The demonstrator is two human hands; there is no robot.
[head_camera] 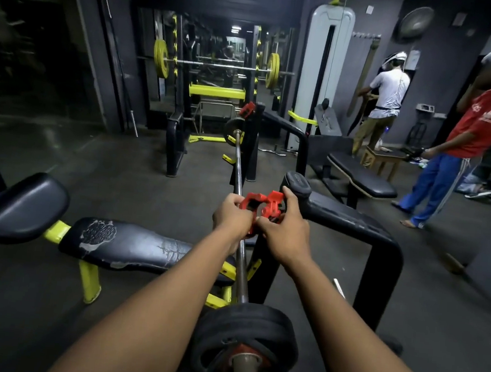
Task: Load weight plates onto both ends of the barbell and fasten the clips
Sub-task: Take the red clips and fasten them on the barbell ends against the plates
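Head camera looks down along the barbell (240,182), which runs from under my chin to the far upright (254,144) of the bench rack. Both my hands are out in front, meeting over the bar. My left hand (231,216) and my right hand (286,233) are closed on a red clip (261,208), fingers curled round its two halves, thumbs on its near side. The clip looks hinged partly apart, though I cannot tell whether it is around the bar or just above it, since my knuckles cover that spot.

On the near end, black weight plates (246,339) sit on the sleeve, with something red against their outer face that may be a clip already on. At the far end a small plate (233,127) is on the bar, and a second red clip (247,109) sits up by the top of the upright, seemingly not yet on the bar.

So I judge the loading is mostly done and I am on the fastening step, working this clip's lever. Next, it has to go over the sleeve end, slide tight against the plates, and the lever must snap shut. The worn bench pad (130,243) lies to my left; two other people stand well away on the right
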